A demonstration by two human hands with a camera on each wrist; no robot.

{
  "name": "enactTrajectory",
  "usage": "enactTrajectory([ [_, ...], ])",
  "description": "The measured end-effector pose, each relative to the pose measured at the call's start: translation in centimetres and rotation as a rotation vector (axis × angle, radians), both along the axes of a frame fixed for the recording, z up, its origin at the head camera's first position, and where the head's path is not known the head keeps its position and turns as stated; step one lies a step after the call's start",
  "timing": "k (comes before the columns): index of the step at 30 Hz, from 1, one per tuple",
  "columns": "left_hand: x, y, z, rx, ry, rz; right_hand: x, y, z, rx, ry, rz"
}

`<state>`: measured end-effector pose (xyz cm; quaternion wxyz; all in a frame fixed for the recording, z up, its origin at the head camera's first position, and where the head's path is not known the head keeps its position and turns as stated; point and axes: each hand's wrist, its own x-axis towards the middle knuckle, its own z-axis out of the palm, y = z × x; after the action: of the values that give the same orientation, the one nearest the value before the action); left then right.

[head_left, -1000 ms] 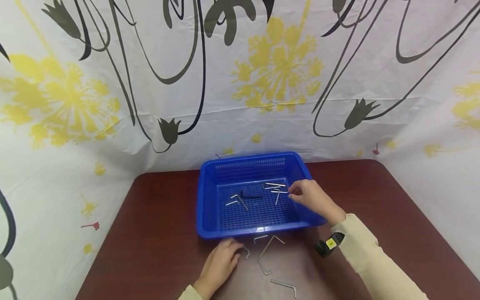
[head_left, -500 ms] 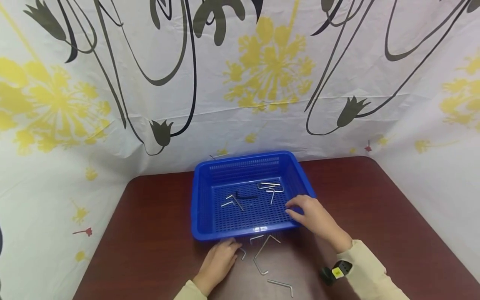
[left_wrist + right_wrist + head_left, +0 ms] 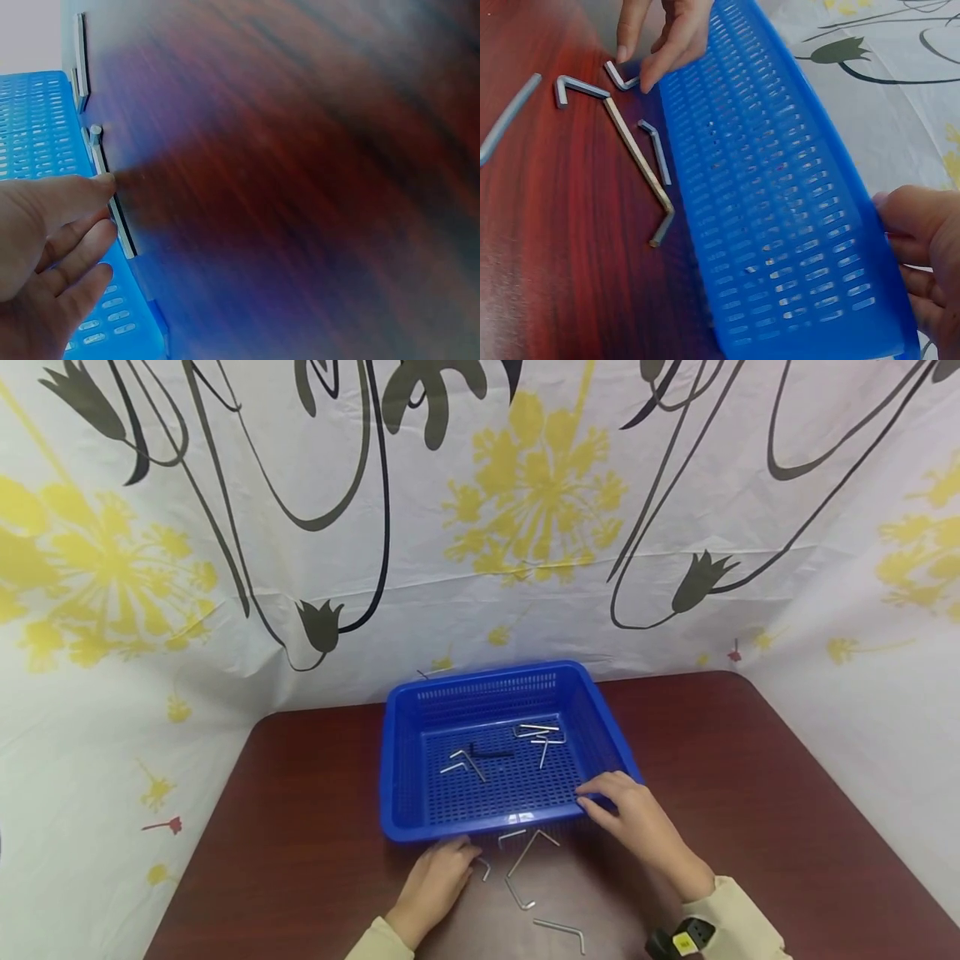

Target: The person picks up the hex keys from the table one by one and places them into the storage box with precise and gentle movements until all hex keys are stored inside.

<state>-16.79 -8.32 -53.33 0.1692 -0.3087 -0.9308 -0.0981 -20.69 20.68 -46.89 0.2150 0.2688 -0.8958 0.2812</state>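
My left hand [image 3: 438,881] rests on the table at the front of the blue basket [image 3: 480,829]. Its thumb and fingers pinch a small silver Allen key [image 3: 487,870], whose bent end sticks out; in the left wrist view the thumb lies against the key's shaft [image 3: 122,225]. Over the basket's front right corner is my right hand [image 3: 637,827], fingers loosely bent, nothing between them. The right wrist view has its fingers [image 3: 922,217] right at the rim. Inside the basket lie several silver Allen keys [image 3: 471,765] and a black one [image 3: 492,754].
On the table in front of the basket lie a short Allen key [image 3: 512,836], a long brass-toned one [image 3: 523,855], a bent silver one [image 3: 516,893] and a larger one [image 3: 558,928]. A patterned cloth [image 3: 540,618] hangs behind the dark wooden table [image 3: 300,827].
My right hand has drawn back from the keys inside the basket toward its front right corner, and its fingers have spread. The left hand stays at the small Allen key.
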Motion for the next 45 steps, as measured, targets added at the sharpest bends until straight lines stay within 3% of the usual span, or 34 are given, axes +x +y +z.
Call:
enactTrajectory([
  [14,-0.1,0.4,0.1,-0.067,-0.001,0.007,0.1,-0.1,-0.7,-0.068,0.024,-0.014],
  [22,0.4,0.2,0.5,-0.04,-0.021,-0.044,0.1,-0.1,-0.9,-0.081,0.046,-0.015],
  [28,0.9,0.3,1.3,0.023,0.041,-0.106,0.0,0.0,-1.0,-0.09,0.051,-0.017],
  [35,1.4,0.6,2.4,0.098,0.058,-0.144,0.0,0.0,-1.2,-0.099,0.055,-0.017],
  [45,1.8,0.4,4.3,0.106,0.069,-0.199,0.1,0.0,-1.2,-0.113,0.052,-0.023],
])
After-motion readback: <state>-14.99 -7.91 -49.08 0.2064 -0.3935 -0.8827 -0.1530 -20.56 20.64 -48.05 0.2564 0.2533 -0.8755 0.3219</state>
